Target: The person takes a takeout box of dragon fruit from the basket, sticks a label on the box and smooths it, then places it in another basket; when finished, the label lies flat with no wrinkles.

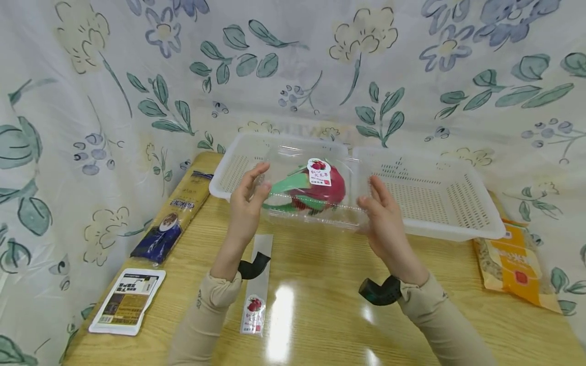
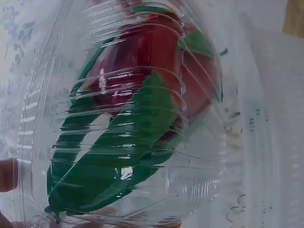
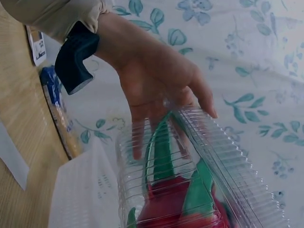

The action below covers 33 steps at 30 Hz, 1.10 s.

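Both hands hold a clear plastic clamshell box (image 1: 293,211) raised over the table, in front of the white baskets. Inside lies a red dragon fruit (image 1: 336,185) with long green leaf-like scales pointing left. A white sticker (image 1: 319,173) with a dragon fruit picture is on the lid. My left hand (image 1: 247,203) grips the box's left end, thumb toward me; its fingers also show around that end in the right wrist view. My right hand (image 1: 384,218) grips the right end. The left wrist view shows the fruit (image 2: 137,61) through the ribbed plastic.
Two white perforated baskets (image 1: 485,203) stand side by side at the back. A sticker strip (image 1: 253,310) lies on the wooden table (image 1: 320,305). At left are a yellow-and-blue packet (image 1: 176,216) and a white-edged flat pack (image 1: 127,301); at right, an orange bag (image 1: 517,262).
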Tool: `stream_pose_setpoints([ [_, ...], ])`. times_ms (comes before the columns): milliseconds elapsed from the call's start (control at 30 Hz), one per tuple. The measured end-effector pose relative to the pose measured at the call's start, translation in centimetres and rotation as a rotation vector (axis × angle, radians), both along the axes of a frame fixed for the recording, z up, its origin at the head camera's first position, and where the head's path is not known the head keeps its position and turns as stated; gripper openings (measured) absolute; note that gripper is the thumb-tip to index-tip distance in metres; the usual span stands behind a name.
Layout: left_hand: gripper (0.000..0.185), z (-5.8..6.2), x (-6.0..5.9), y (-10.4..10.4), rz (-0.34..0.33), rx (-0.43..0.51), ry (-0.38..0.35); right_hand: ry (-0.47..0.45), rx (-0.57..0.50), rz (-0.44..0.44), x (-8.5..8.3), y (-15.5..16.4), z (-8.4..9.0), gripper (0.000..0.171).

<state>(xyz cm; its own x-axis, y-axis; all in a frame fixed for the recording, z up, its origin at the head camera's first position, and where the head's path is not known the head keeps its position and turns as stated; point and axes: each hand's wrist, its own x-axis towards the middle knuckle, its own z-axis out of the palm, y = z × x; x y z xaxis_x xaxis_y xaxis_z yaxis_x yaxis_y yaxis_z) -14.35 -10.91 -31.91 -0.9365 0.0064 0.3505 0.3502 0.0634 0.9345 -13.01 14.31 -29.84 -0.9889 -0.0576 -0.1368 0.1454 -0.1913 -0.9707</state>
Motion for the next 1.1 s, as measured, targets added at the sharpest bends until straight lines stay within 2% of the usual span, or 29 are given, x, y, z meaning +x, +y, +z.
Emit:
stream_pose_setpoints([
  [200,0.045,-0.6,-0.6,-0.4,0.125,-0.035,-0.015,0.003,-0.016,-0.04,-2.3,-1.1,0.4,0.069],
  [433,0.049,-3.1,-1.8,-0.8,0.32,-0.13,-0.046,-0.032,-0.02,-0.046,-4.5,-2.2,0.3,0.07],
  [567,0.056,-4.2,-2.4,-0.9,0.391,-0.171,-0.103,-0.052,-0.024,-0.037,-5.6,-2.5,-0.1,0.07],
  [700,0.06,-5.0,-2.8,-1.0,0.425,-0.231,-0.168,-0.078,-0.05,-0.054,-6.7,-2.2,-0.5,0.072],
  [933,0.057,-6.7,-2.9,-1.2,0.462,-0.416,-0.321,-0.119,-0.034,-0.097,-8.3,-2.0,-1.0,0.073],
  [1100,0.06,-7.5,-3.7,-1.6,0.435,-0.411,-0.342,-0.143,-0.029,-0.095,-9.3,-2.6,-1.2,0.072],
])
